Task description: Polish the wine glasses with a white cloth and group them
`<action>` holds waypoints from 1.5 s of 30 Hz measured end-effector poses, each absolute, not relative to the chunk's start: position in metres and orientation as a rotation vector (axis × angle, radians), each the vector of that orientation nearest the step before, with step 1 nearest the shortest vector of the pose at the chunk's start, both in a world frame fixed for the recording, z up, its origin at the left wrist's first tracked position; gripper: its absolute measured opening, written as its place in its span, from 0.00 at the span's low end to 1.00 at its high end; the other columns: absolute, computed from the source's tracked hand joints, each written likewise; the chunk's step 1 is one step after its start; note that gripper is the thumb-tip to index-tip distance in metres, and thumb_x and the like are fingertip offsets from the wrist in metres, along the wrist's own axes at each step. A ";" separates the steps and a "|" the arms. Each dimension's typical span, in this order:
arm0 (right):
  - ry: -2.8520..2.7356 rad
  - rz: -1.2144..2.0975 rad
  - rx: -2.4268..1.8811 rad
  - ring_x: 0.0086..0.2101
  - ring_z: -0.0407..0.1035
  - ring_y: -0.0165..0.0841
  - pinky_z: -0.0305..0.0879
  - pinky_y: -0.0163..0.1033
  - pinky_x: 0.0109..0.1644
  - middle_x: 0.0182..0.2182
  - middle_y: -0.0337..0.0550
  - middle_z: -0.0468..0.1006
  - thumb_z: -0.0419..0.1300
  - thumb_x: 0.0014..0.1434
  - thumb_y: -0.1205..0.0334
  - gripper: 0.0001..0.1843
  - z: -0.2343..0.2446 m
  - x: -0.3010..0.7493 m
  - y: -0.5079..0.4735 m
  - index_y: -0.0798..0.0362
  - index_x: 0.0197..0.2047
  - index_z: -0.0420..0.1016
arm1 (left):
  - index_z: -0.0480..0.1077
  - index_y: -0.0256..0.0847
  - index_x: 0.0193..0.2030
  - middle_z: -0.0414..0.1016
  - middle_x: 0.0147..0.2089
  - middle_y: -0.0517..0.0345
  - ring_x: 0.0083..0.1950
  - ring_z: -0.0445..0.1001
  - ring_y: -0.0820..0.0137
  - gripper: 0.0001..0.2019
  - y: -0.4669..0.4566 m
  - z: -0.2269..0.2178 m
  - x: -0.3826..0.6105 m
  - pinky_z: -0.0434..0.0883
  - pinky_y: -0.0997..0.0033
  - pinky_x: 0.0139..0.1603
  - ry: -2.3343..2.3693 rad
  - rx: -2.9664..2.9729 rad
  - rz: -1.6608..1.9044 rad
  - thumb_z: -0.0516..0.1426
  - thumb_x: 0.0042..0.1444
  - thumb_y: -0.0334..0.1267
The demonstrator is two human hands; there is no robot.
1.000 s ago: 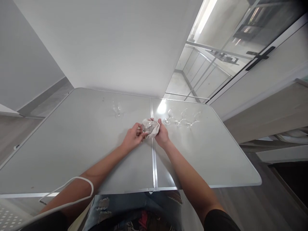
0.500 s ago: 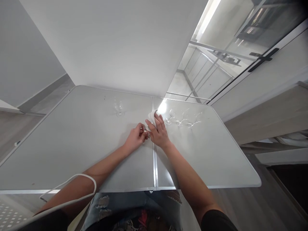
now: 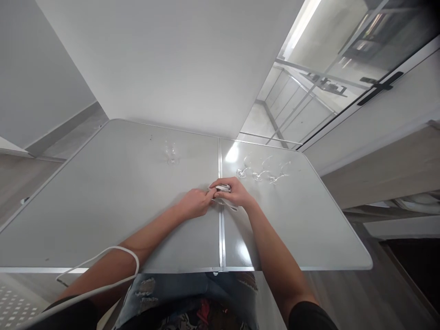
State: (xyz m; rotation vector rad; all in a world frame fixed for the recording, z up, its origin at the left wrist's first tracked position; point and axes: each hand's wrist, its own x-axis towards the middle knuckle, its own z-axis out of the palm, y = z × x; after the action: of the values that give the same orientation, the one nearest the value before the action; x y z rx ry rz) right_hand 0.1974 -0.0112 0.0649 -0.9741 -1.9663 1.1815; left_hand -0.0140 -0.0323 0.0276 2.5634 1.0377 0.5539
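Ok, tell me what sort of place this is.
Probably a room indoors, perhaps at home: a pale table with clear stemmed glasses, a wood-look floor, and a black door handle.

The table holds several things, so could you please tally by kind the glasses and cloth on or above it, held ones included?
Glasses standing on the table: 4
Held glass: 1
White cloth, held: 1
Total: 6
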 end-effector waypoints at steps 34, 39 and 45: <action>-1.153 1.635 -0.723 0.42 0.74 0.35 0.72 0.38 0.46 0.45 0.44 0.79 0.69 0.59 0.41 0.30 0.026 0.140 -0.025 0.49 0.56 0.71 | 0.61 0.45 0.58 0.72 0.54 0.52 0.51 0.74 0.65 0.27 -0.022 0.025 -0.005 0.72 0.67 0.50 0.914 1.302 1.327 0.66 0.57 0.48; -1.184 1.807 -0.795 0.25 0.70 0.31 0.68 0.35 0.29 0.29 0.39 0.77 0.68 0.56 0.35 0.31 0.029 0.143 -0.027 0.52 0.48 0.71 | 0.57 0.48 0.70 0.68 0.67 0.44 0.61 0.71 0.59 0.32 -0.025 0.033 -0.012 0.70 0.58 0.60 0.620 1.223 1.290 0.62 0.62 0.47; -1.127 1.854 -0.849 0.25 0.69 0.31 0.68 0.36 0.29 0.27 0.40 0.76 0.64 0.57 0.31 0.31 0.038 0.144 -0.028 0.53 0.43 0.72 | 0.61 0.47 0.62 0.74 0.57 0.49 0.54 0.76 0.64 0.24 -0.022 0.029 -0.010 0.73 0.63 0.55 0.678 1.167 1.376 0.62 0.63 0.47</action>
State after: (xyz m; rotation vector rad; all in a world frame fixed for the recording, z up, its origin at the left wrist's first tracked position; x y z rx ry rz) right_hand 0.1444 -0.0282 0.0377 -0.8490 -1.1271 1.8544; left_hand -0.0105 -0.0219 0.0288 1.1665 0.6782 1.3762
